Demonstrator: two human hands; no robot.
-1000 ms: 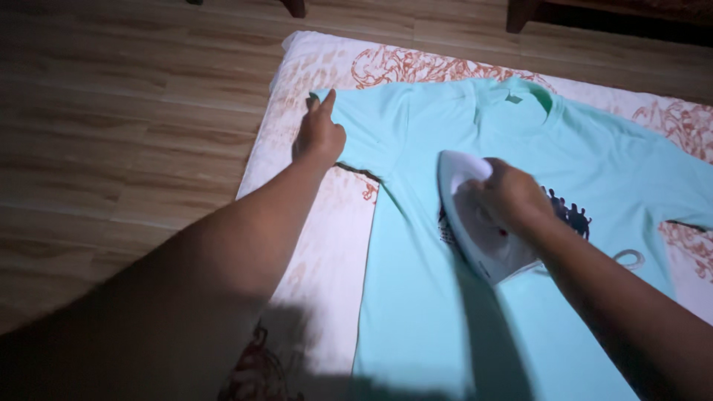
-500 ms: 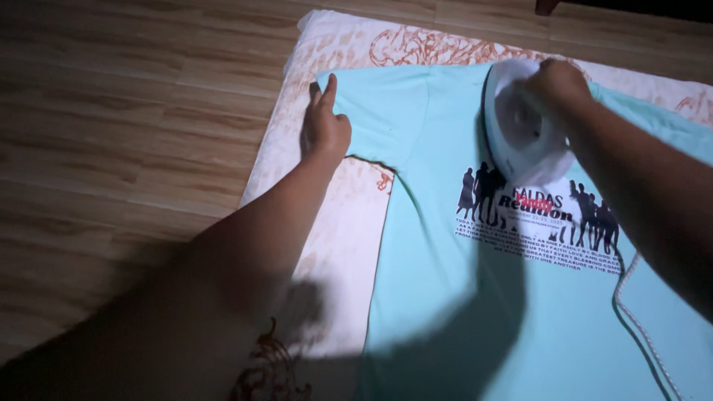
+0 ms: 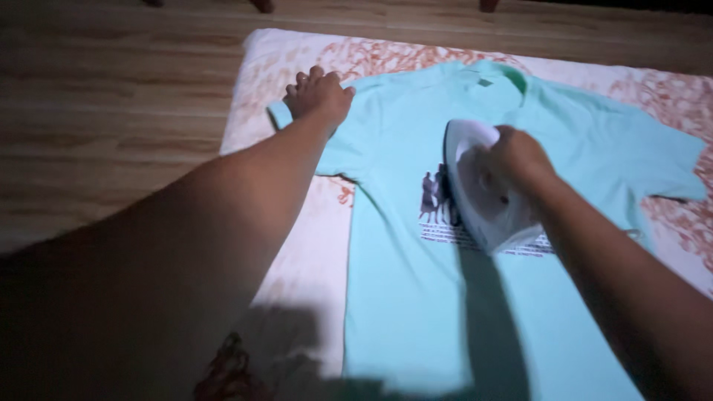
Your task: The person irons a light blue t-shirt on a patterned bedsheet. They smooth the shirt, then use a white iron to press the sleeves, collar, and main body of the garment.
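Observation:
A light turquoise T-shirt [image 3: 401,282] with a dark printed chest design lies flat on a white pad with orange patterns [image 3: 312,245]. My left hand [image 3: 318,95] presses flat on the shirt's left sleeve, fingers spread toward the pad's far edge. My right hand [image 3: 512,157] grips the handle of a white clothes iron [image 3: 475,194]. The iron rests on the chest, covering part of the print, with its pointed tip toward the collar.
The pad lies on a wooden plank floor [image 3: 111,111] that runs along the left and far side. Dark furniture legs [image 3: 261,4] stand at the far edge. My arms cast shadows over the near end of the pad.
The iron has slid back from the collar area down onto the chest print. My left hand has shifted from the sleeve's edge to lie on top of the sleeve.

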